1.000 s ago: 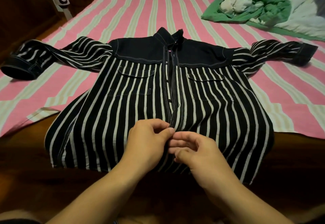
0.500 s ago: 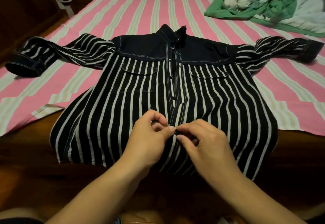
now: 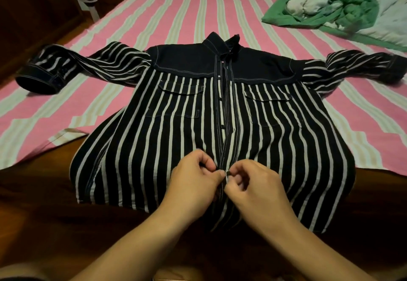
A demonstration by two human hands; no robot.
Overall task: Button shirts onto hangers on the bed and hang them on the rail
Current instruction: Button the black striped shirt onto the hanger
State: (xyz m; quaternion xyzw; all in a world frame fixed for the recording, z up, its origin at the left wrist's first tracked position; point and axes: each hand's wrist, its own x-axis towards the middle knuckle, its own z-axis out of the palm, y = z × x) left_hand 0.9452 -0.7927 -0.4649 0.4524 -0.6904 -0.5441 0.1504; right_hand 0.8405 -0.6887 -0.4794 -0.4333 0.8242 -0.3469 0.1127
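The striped shirt (image 3: 220,126) lies face up across the bed (image 3: 154,23), its hem draped over the near edge and its sleeves spread toward the left and right edges. At the lower placket the left hand (image 3: 193,181) pinches the left front edge while the right hand (image 3: 255,183) pinches the other edge, its fingers (image 3: 236,178) at a small dark button (image 3: 228,173). Buttoning looks to be the step in hand; next the button likely needs easing through its hole, though no hanger is visible.
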